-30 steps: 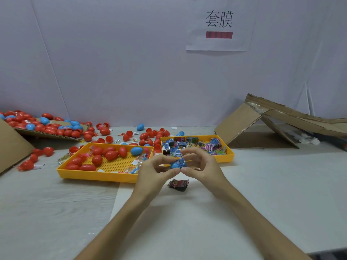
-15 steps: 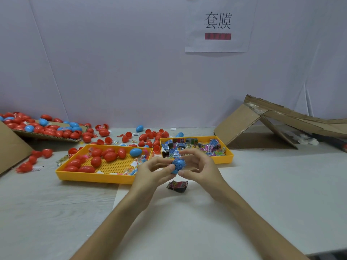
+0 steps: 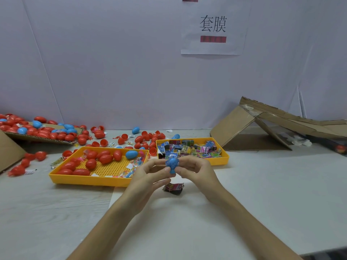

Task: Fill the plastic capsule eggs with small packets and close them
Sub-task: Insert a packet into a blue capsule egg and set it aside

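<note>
Packet (image 3: 171, 161) bulging from the blue egg (image 3: 172, 170) at frame centre — pinched between left grip (image 3: 150, 175) and right grip (image 3: 195, 171) — may jam the halves or spring out under squeezing.

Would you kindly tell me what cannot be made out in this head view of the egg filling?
Head view:
- Blue egg: the left hand and right hand cover its sides; whether it is shut or filled cannot be told.
- Loose packet below the hands: print too small to read.
- Egg pile on cardboard: cut off by the left edge.
- Red bar on the wall sign: blurred.
</note>
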Tool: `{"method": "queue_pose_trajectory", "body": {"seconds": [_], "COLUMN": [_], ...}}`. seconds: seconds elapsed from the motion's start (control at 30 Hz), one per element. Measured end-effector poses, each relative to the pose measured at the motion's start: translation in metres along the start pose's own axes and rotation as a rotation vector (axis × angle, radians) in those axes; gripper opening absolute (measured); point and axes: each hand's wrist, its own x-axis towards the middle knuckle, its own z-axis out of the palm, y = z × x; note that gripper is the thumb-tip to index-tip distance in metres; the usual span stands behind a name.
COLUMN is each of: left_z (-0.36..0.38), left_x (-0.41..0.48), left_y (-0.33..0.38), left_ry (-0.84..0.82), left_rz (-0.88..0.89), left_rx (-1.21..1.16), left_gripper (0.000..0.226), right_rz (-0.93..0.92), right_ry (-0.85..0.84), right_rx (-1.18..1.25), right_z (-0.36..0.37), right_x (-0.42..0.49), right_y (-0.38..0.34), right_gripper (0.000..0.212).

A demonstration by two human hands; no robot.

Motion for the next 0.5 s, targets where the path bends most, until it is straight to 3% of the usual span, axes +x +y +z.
{"method": "queue_pose_trajectory", "body": {"seconds": [0.27,0.4,0.5], "left_z": [0.0033,0.0038,0.0028], "left_x": [-0.0055,-0.0066,-0.0069], "left_y": [0.0055,0.0058,0.0074], "left_ry": [-0.095,-0.075,-0.102], "left_rz": [-0.097,-0.131,-0.151], "left_rx": [-0.237,-0.284,-0.327], "left_gripper": [0.052,0.033,0.040], "right_rz": [-0.018,-0.032,-0.032], "right_ry": [-0.043,-0.066,-0.065], "right_rx": [0.000,-0.070,-0.068], "right_z": [-0.0021,-0.0001,-0.0003], "right_x": [0.0001,-0.0001,0.0000], "right_y": [-0.0007,0.0009,0.0017], "right_gripper": [0.030,0.030,0.032]}}
